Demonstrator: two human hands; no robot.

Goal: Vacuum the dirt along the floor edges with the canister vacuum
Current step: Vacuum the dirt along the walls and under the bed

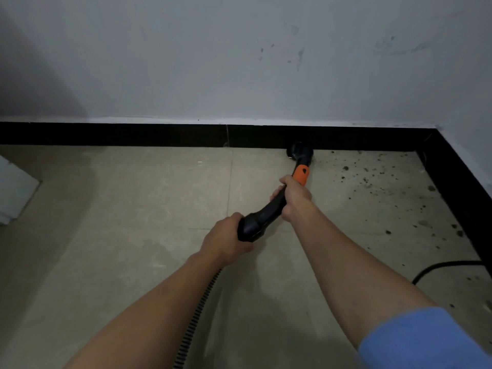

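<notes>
Hose (pixel 202 310) trails back beneath the left hand (pixel 226 235), which I see wrapped round the rear of the black handle (pixel 266 211); the right hand (pixel 294 194) clasps it further forward, just behind the orange collar (pixel 300 175). The handle's long axis runs up-right to the nozzle (pixel 300 153), touching the black baseboard (pixel 159 134). Scattered dirt (pixel 368 179) lies right of the nozzle toward the corner (pixel 436 134), so I'd sweep rightward, right hand nearer.
</notes>
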